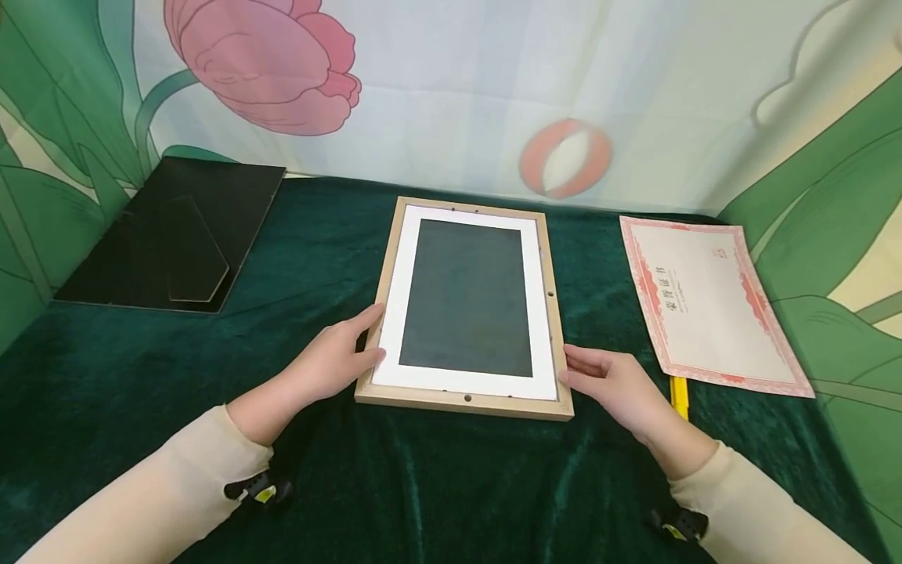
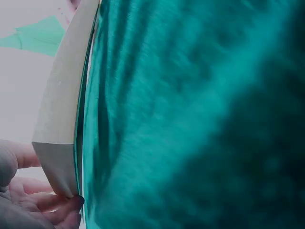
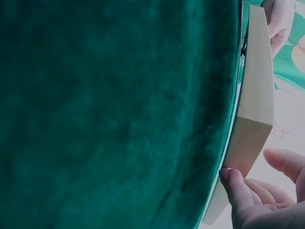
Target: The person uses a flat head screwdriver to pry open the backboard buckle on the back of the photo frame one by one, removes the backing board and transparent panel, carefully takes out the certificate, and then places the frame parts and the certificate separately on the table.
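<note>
A pale wooden picture frame [image 1: 553, 352] lies on the green cloth, its white mat [image 1: 437, 377] surrounding a dark rectangular opening. My left hand [image 1: 331, 354] grips the frame's left side near the lower corner, thumb over the rim. In the left wrist view, fingertips [image 2: 71, 210] reach its lower edge. On the opposite side, my right hand [image 1: 620, 384] holds the frame near its lower right corner. Its fingertips [image 3: 228, 174] touch the bottom edge in the right wrist view, with the thumb at the rim's upper side.
At the left back lies a black backing board [image 1: 120, 243] with a fold-out stand [image 1: 190, 254]. A red-bordered certificate [image 1: 712, 313] lies to the right, partly over a yellow object [image 1: 679, 398]. Printed curtains [image 1: 451, 102] close off the back and sides of the green velvet cloth [image 1: 458, 486].
</note>
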`<state>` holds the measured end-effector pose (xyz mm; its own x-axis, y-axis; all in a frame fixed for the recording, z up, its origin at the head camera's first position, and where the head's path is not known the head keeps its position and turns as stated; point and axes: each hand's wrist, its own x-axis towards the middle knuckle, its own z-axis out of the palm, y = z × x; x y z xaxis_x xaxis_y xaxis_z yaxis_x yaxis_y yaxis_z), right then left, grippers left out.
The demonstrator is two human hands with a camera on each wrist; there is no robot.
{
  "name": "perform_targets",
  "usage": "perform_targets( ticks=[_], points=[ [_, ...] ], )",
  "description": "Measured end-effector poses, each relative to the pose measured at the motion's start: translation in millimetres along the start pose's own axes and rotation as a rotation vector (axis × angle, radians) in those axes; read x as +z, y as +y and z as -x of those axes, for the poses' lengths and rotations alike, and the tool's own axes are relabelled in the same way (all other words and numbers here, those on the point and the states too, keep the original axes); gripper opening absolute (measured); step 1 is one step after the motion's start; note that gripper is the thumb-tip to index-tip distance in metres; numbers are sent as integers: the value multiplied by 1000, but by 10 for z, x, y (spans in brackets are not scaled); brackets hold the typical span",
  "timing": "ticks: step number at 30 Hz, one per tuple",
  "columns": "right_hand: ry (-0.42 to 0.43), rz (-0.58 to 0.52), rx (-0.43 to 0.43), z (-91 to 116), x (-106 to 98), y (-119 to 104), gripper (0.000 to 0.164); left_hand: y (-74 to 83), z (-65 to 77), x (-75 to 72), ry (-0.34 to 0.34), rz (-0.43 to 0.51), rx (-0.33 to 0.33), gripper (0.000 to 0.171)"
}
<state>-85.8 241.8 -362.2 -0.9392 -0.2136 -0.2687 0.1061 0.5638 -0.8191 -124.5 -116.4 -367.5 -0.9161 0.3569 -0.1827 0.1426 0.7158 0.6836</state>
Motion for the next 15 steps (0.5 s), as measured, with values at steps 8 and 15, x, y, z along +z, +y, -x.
perform_targets(
  ticks=[8, 15],
  points=[
    [97, -23, -11, 290, 6, 11, 50, 126, 246, 89, 57, 20, 78, 55],
    [100, -66, 6, 446, 82, 68, 55, 137, 441, 233, 90, 7, 81, 48]
  ],
)
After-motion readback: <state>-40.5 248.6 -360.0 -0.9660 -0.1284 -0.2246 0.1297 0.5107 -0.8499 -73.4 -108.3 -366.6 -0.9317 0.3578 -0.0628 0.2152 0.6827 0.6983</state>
